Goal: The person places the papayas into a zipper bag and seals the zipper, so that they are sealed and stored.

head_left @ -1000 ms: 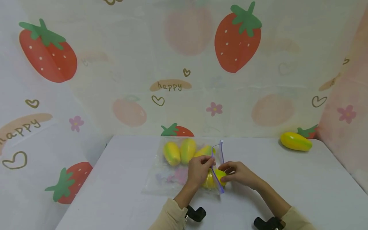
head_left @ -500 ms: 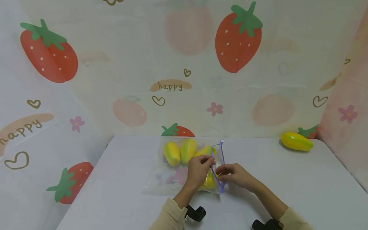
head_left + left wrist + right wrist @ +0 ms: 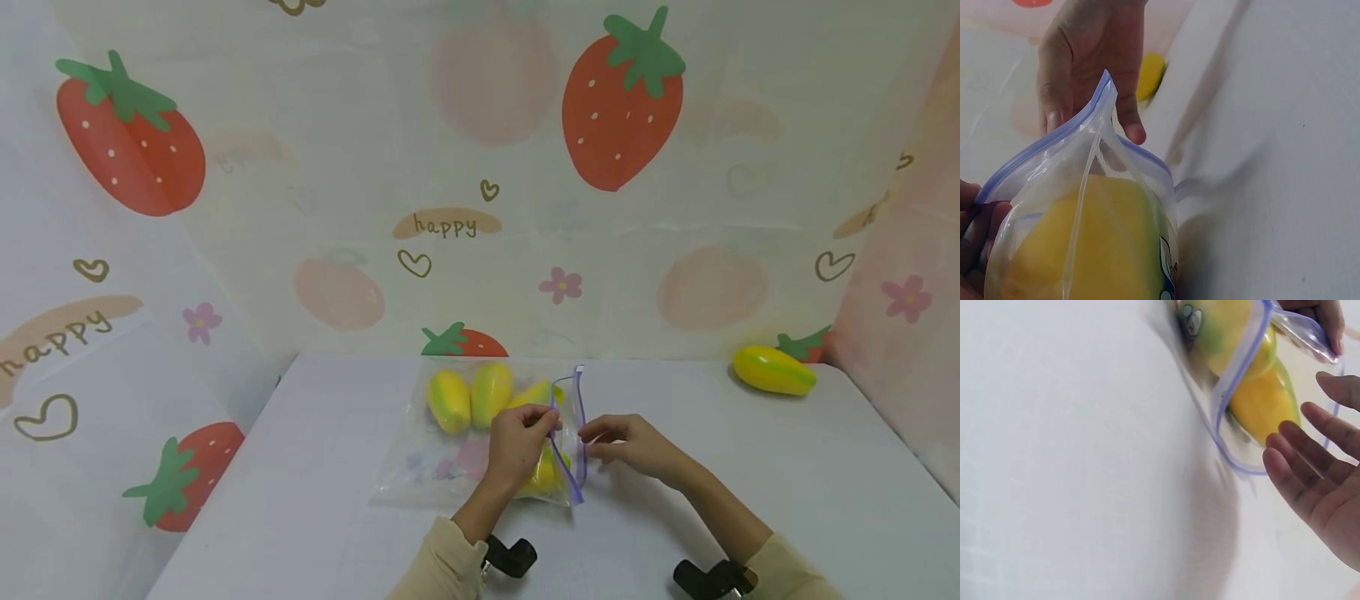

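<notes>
A clear zip bag [image 3: 397, 479] with a purple zip edge [image 3: 1029, 150] lies on the table, its mouth open to the right. Inside are several yellow-green, mango-like fruits [image 3: 491, 393]; one fruit [image 3: 1263, 406] sits just within the mouth. My left hand [image 3: 513, 446] pinches the upper zip edge and holds it up. Just outside the mouth is my right hand [image 3: 633, 450], fingers spread and nothing in them, as the right wrist view also shows. Part of the bag is hidden behind the left hand.
Another yellow-green fruit [image 3: 774, 370] lies alone at the table's back right corner. The white table [image 3: 750, 442] meets a strawberry-printed backdrop [image 3: 622, 250] behind and at the sides.
The right hand pushed a fruit into the bag's mouth, let go of it, and drew back to the right. The left hand has kept its hold on the edge.
</notes>
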Demonstrator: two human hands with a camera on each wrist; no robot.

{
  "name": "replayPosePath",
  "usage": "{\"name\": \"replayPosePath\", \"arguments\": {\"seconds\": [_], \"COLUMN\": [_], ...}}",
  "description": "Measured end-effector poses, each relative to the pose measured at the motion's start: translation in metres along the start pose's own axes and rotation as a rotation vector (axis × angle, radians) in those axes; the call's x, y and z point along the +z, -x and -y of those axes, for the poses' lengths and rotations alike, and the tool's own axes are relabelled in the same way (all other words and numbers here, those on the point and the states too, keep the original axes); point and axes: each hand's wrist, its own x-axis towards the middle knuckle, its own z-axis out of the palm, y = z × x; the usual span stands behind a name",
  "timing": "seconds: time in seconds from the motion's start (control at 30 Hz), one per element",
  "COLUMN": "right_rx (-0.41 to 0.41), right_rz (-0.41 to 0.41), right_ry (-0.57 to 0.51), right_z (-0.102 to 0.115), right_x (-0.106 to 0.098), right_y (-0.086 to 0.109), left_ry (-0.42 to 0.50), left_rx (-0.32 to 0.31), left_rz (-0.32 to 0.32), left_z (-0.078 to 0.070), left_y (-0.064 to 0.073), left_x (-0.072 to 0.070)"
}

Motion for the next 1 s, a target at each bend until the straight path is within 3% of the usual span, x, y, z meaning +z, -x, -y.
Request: {"name": "replayPosePath", "arguments": {"seconds": [0.4, 0.73, 1.0], "right_rx": [0.05, 0.048, 0.033], "right_rz": [-0.032, -0.079, -0.128], "right_ry": [0.08, 0.102, 0.184], "right_z": [0.009, 0.016, 0.016], "right_x": [-0.018, -0.03, -0.047], "right_y": [-0.001, 0.002, 0.005], "left_ry": [0.006, 0.004, 0.007], "left_rx": [-0.02, -0.002, 0.001], "left_rz": [0.013, 0.004, 0.008], "left_z": [0.001, 0.002, 0.002], "left_y": [0.0, -0.001, 0.0], "left_x": [0.0, 0.0, -0.002]}}
